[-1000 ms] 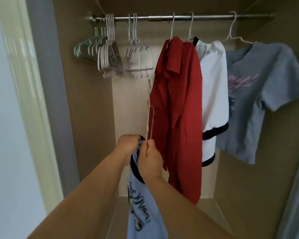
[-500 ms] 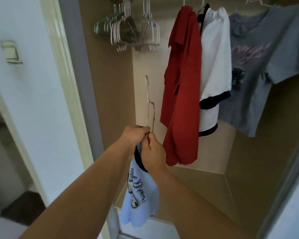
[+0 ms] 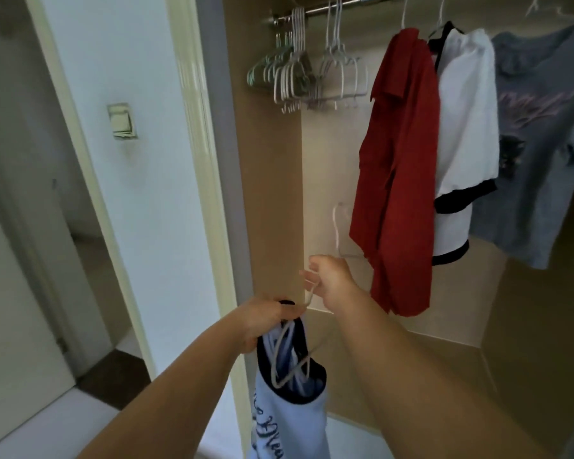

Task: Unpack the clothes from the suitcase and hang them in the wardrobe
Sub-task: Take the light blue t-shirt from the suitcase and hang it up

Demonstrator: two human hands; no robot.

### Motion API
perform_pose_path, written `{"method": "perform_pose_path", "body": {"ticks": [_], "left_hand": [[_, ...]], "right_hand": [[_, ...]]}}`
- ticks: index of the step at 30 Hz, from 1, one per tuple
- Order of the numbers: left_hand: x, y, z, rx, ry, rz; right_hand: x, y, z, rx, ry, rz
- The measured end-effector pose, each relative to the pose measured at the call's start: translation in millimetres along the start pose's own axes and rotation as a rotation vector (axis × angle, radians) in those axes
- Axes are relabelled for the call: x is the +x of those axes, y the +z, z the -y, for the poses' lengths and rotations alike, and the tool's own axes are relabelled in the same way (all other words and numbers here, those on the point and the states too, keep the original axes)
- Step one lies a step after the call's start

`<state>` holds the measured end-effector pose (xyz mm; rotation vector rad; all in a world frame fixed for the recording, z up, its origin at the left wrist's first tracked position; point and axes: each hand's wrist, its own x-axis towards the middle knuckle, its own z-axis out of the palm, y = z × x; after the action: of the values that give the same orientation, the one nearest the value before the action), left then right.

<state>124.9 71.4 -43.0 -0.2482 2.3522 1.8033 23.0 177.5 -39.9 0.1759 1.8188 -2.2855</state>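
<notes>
1 limp blue shirt (image 3: 292, 415), dark collar (image 3: 316, 372), thin white hanger (image 3: 280, 352) inside

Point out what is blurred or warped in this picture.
Head view: motion blur smears the right hand and the white hanger it holds, its hook ghostly; the left hand gripping the light blue shirt is clearer; the wide lens bows the door frame; light is soft, no glare.
</notes>
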Motion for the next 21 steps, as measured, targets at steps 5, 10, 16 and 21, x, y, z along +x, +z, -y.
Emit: {"method": "perform_pose_path", "body": {"ticks": [5,10,16,21], "left_hand": [[-19.3,-50.9,17.0,0.028,-0.035,-0.064],[-22.8,-95.6,36.0,0.034,-0.115,-0.17],[-15.9,-124.7,50.9,0.069,-0.159,-0.388],[-11.4,-138.9,54.4,0.13,-0.13,-0.527]], "right_hand": [[-17.4,25.2,-6.1,0.098,0.035,-0.035],[-33.8,27.7,-8.9,0.017,0.103,0.031],[-33.4,19.5,-21.3,-0.756,-0.084,0.067],[-34.3,7.6,-30.1,-1.025,-0.309,0.038]]}}
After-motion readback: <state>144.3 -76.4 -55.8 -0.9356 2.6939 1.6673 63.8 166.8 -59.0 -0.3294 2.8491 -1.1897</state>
